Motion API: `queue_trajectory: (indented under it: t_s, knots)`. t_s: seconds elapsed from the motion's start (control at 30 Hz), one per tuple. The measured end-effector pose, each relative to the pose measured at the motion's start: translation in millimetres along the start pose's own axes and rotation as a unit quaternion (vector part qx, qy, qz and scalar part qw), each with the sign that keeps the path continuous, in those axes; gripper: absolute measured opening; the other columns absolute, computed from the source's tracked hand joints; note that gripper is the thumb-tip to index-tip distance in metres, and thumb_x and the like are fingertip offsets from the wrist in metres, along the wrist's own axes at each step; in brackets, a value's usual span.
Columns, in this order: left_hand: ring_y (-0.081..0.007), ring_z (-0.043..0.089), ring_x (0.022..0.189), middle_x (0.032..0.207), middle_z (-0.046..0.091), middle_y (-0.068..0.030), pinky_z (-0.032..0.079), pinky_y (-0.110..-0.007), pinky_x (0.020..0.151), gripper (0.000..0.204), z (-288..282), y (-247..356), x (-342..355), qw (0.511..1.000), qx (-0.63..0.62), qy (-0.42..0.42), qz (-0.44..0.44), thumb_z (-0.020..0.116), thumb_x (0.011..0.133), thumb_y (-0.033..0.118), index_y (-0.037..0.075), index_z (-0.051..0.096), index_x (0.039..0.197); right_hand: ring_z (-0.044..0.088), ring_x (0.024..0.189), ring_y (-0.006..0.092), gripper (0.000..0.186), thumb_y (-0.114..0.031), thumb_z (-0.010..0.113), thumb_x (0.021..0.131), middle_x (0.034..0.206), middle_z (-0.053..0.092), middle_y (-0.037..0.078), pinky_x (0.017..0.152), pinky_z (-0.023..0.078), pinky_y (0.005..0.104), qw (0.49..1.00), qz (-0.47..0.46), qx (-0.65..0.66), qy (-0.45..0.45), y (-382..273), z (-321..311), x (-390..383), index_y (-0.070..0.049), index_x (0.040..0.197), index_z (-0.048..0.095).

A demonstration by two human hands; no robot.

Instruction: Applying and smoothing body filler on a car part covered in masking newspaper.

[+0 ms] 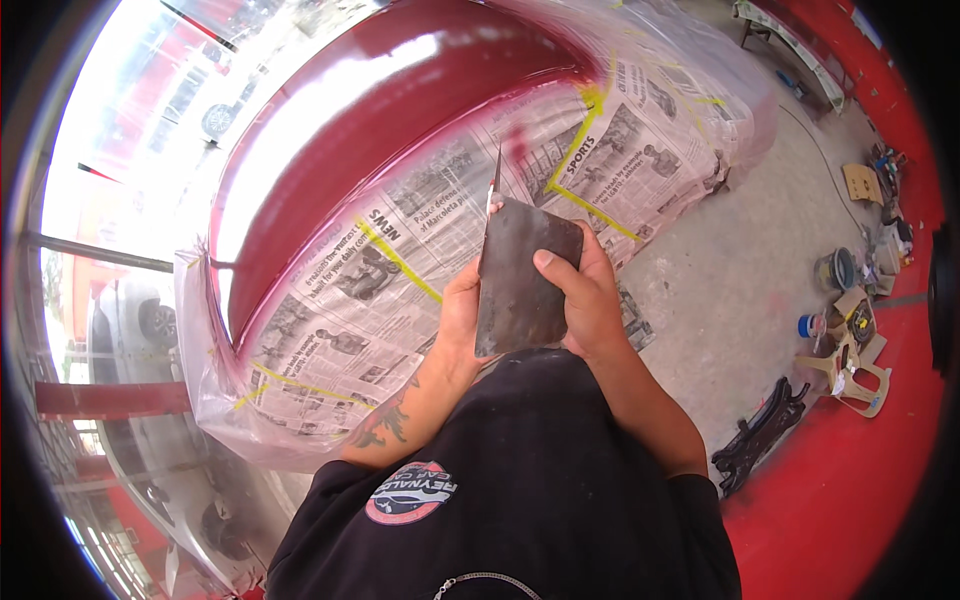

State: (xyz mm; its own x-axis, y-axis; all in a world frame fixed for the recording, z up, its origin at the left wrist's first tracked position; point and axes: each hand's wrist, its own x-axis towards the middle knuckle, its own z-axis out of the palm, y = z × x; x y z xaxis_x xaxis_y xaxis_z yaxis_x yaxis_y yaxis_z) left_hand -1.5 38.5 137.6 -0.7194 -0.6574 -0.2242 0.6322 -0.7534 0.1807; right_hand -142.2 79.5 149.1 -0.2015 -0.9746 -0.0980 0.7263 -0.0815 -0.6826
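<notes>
Both my hands hold a dark, roughly rectangular sheet [525, 275] upright in front of my body. My left hand [460, 310] grips its left side, and my right hand [590, 295] its right side, thumb lying across the face. Something thin and pointed [497, 165] rises past the sheet's upper left corner; what it is I cannot tell. Beyond my hands, newspaper masking [380, 200] with yellow tape [400, 260] borders a glossy dark-red curved car panel [300, 150].
Plastic sheeting [730, 120] wraps the masked area. On the right lie a grey floor [710, 270], a bucket [835, 270], a beige plastic chair [850, 385], a black part [755, 440] and other clutter. A white car [140, 410] stands at the left.
</notes>
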Motion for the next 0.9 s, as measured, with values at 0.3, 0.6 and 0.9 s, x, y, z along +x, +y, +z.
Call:
queue_trajectory:
  t_s: [0.3, 0.6, 0.9]
  knots:
    - [-0.0274, 0.065, 0.097, 0.111, 0.065, -0.0151, 0.053, -0.042, 0.089, 0.034, -15.6, 3.5, -0.1, 0.999, 0.032, 0.044, 0.002, 0.046, 0.099, 0.030, 0.005, 0.058, 0.119, 0.057, 0.095, 0.0080, 0.029, -0.006, 0.068, 0.084, 0.103, 0.062, 0.004, 0.088, 0.046, 0.0267, 0.996, -0.019, -0.064, -0.056, 3.4, -11.0, -11.2, -0.002, 0.110, 0.055]
    - [-0.0188, 0.064, 0.061, 0.096, 0.066, -0.0123, 0.051, -0.028, 0.047, 0.032, 22.3, 40.2, 1.6, 0.934, 0.296, 0.097, 0.174, 0.053, 0.096, 0.019, 0.005, 0.045, 0.124, 0.057, 0.088, 0.0075, 0.029, -0.004, 0.073, 0.080, 0.096, 0.063, 0.001, 0.082, 0.048, 0.0273, 0.969, -0.047, -0.216, -0.107, -42.3, -55.9, -23.2, -0.003, 0.105, 0.059]
    - [-0.0181, 0.066, 0.071, 0.104, 0.064, -0.0127, 0.052, -0.029, 0.048, 0.032, 38.6, 54.3, 0.2, 0.850, 0.485, 0.022, 0.206, 0.056, 0.093, 0.011, 0.004, 0.044, 0.122, 0.058, 0.083, 0.0095, 0.027, -0.007, 0.072, 0.079, 0.090, 0.063, 0.002, 0.076, 0.048, 0.0273, 0.911, -0.090, -0.396, -0.068, -73.3, -42.1, -15.6, -0.002, 0.103, 0.059]
